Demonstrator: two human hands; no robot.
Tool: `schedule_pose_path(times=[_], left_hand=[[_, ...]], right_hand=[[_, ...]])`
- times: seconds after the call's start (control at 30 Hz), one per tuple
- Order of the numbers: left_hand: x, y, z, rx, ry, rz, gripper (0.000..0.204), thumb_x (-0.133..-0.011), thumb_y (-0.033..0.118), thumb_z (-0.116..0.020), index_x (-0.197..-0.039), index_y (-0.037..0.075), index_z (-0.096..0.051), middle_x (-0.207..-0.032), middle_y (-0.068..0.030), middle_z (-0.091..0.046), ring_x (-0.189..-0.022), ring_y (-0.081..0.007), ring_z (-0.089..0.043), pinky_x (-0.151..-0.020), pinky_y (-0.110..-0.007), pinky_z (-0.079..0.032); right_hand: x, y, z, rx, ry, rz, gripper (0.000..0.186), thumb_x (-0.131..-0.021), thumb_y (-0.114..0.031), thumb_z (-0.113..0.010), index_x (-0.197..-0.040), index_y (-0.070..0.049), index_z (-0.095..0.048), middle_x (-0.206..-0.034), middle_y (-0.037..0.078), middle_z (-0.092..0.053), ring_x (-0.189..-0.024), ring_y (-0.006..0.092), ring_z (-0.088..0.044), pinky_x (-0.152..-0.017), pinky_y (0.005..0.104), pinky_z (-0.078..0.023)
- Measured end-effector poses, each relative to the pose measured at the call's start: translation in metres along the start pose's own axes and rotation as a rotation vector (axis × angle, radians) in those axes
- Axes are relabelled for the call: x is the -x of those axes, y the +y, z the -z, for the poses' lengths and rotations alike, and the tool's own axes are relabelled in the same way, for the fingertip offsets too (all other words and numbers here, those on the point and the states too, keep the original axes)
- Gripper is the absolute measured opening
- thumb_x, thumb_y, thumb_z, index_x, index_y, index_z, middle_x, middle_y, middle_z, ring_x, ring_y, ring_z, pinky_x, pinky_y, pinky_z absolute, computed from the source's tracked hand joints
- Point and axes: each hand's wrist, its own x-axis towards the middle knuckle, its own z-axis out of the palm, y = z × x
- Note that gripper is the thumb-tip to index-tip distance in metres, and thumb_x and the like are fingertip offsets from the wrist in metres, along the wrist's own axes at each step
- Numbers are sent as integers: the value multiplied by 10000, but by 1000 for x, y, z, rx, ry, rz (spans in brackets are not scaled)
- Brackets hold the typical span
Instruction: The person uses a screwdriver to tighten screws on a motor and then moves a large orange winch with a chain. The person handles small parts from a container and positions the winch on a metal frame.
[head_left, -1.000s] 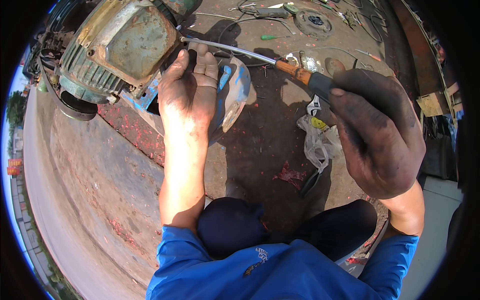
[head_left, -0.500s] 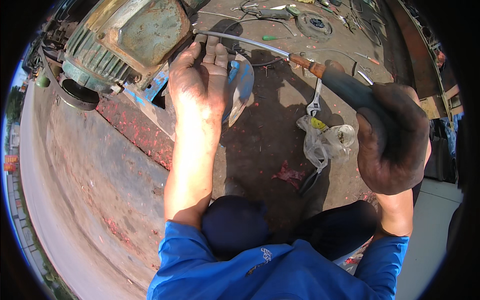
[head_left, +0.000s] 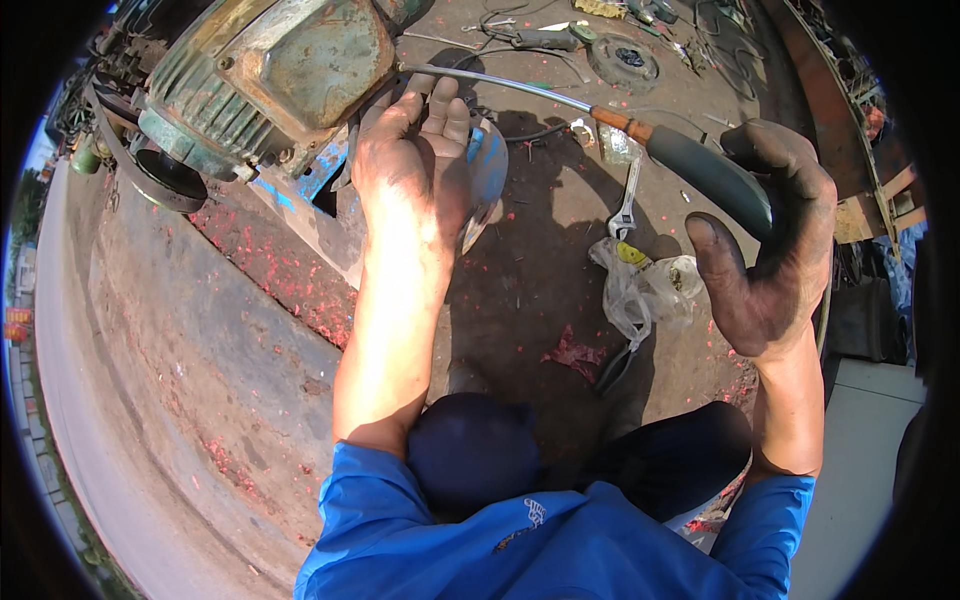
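Currently, the loosely open right hand (head_left: 792, 265) backs a black-and-orange-handled steel screwdriver (head_left: 700, 172), tip at a rusty green ribbed motor (head_left: 275, 85), near the half-open left hand (head_left: 412, 165); pale print (head_left: 535, 512) marks the blue cloth shirt (head_left: 610, 540).

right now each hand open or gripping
Left hand: open, fingertips beside the long silver-shafted, dark-handled screwdriver.
Right hand: open, curved around that handle's end.

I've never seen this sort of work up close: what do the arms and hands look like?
They're a person's: the left hand and right hand are ungloved, with grimy fingers. The forearms are bare, without cables, below short, plain blue sleeves. No watch shows on either wrist.
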Motion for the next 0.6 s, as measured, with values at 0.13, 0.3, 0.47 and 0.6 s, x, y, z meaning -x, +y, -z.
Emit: schedule_pose_path(times=[0.13, 0.3, 0.47, 0.6], left_hand=[[26, -13, -15, 18, -147, 146, 216, -936, 101, -468, -1103, -30, -504, -1058, -135, -585, -982, -250, -564, -852, -368, -454], [28, -30, -19, 34, -315, 212, 229, -963, 214, -473, -1029, 10, -551, -1043, -140, -618, -946, -270, -596, -799, -389, -485], [26, -30, -20, 123, -282, 200, 231, -968, 223, -468, -1032, 14, -541, -971, -138, -642, -889, -262, -633, -763, -370, -521], [19, -22, -16, 111, -363, 227, 224, -964, 208, -479, -1054, 10, -533, -977, -144, -638, -907, -273, -636, -761, -379, -532]], right_hand=[[1, 7, 11, 302, -105, 221, 253, -809, -80, -683, -1004, 22, -559, -838, 117, -582, -775, 226, -584, -718, 300, -476], [-21, -3, 13, -448, -251, -944, 303, -924, -324, -564, -892, -23, -563, -626, 0, -496, -537, 52, -405, -491, 211, -333], [-30, -5, 32, 449, -483, 367, 390, -791, -134, -701, -1123, 21, -567, -737, 115, -498, -633, 177, -520, -528, 307, -438], [-27, -9, 22, 27, -391, -13, 362, -865, -237, -629, -1113, 19, -566, -652, 29, -456, -564, 102, -451, -488, 248, -364]])
